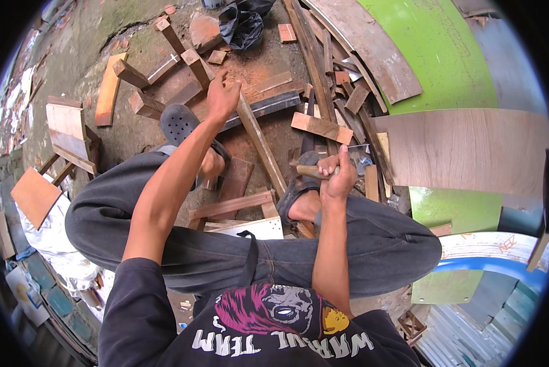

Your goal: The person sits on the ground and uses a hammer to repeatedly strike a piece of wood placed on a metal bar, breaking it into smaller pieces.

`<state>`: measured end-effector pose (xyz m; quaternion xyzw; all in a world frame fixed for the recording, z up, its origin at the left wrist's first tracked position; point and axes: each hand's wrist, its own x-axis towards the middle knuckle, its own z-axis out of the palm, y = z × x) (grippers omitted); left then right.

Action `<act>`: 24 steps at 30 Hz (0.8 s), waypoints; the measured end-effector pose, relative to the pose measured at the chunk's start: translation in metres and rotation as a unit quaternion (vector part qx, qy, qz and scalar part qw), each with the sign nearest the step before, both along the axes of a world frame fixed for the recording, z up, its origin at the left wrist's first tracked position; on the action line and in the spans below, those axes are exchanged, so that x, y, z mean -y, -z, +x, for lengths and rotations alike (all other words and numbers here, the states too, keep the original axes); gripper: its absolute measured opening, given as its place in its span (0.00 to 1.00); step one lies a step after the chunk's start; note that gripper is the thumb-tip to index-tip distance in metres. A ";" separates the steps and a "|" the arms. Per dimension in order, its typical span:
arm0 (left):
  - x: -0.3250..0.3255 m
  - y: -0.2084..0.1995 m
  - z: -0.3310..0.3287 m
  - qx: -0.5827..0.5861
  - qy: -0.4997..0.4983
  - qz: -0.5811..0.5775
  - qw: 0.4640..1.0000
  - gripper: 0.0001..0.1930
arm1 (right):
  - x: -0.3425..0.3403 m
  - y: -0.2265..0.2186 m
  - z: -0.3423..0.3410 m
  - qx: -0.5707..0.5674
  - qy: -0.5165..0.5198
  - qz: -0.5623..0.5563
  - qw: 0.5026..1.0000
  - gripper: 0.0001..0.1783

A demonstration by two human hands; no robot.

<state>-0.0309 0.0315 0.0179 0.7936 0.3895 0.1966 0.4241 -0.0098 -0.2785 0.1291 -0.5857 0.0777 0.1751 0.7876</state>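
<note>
My left hand [224, 96] reaches forward over the ground, its fingers loosely bent and apart, with nothing visible in them. It is beside a short upright wooden post [198, 68] and the upper end of a long narrow wood strip [261, 144]. My right hand [338, 176] is closed around a tool with a wooden handle [311, 172], thumb stretched forward. The handle's end sticks out to the left; the tool's working end cannot be made out. Just ahead of this hand lies a light wooden block [321, 128].
Several wooden posts [145, 105] stand at the far left. An orange-brown board [110, 89] lies beside them. A black plastic bag [241, 24] sits at the back. Plywood [470, 150] and green sheets [436, 52] cover the right. Wood offcuts lie around my feet.
</note>
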 end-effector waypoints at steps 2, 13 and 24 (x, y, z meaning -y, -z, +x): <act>0.007 0.023 -0.013 -0.032 -0.050 -0.045 0.997 0.36 | -0.001 -0.001 0.002 0.002 0.021 0.004 1.000 0.30; 0.066 0.054 -0.022 -0.190 -0.036 -0.174 0.965 0.53 | -0.006 0.000 -0.012 -0.033 0.042 -0.057 0.997 0.26; 0.070 0.061 -0.025 0.006 -0.033 -0.217 0.975 0.39 | -0.017 0.005 -0.021 -0.034 0.053 -0.061 0.996 0.29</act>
